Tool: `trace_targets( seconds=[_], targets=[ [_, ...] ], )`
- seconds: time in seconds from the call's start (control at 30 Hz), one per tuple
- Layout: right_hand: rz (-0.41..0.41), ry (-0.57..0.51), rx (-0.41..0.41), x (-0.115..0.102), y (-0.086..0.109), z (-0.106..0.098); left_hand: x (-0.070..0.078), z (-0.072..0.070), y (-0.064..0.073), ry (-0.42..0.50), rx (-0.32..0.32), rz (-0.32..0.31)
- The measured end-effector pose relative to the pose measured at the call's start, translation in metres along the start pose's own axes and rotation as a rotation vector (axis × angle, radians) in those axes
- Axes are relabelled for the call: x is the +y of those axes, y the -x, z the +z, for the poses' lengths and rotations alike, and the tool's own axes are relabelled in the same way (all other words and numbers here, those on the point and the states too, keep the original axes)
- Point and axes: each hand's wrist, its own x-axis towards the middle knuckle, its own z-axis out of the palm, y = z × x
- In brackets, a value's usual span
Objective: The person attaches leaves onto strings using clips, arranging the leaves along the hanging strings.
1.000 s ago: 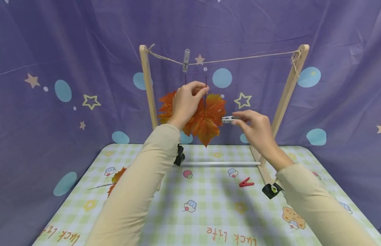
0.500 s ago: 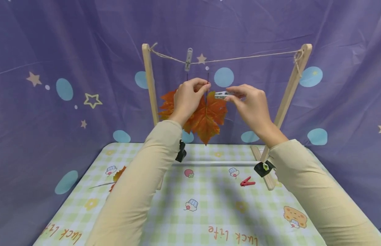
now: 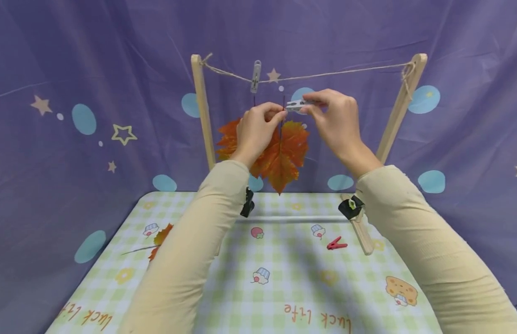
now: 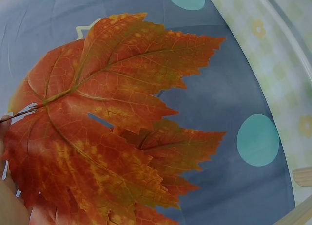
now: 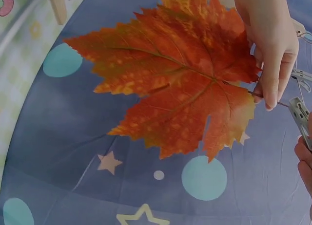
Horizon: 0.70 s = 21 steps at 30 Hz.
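An orange-red leaf [image 3: 281, 160], tinged with yellow at its jagged, lobed edges, is held in mid-air by its thin, dark stem [image 4: 19, 114], which is pinched upright in the left hand [image 3: 257, 130]; the blade is hung below, its point turned down. A gray clothespin [image 3: 295, 105] is gripped nearly level in the right hand [image 3: 335, 121], its nose aimed at the stem's upper end, just beside it; whether contact is made cannot be told.

Head POV fwd/down, wrist POVs close, shared leaf [image 5: 185, 98]
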Motion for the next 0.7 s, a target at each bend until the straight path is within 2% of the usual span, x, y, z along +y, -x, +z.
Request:
trace_targets(
  seconds=[0.33,0.7],
  targets=[
    [-0.050,0.029,0.050,-0.002,-0.021,-0.006,0.003,0.000,-0.001,0.016,-0.006,0.003],
    [-0.053,0.081,0.025,-0.007,-0.039,-0.009,0.002,0.002,0.002,0.015,-0.005,0.005]
  ],
)
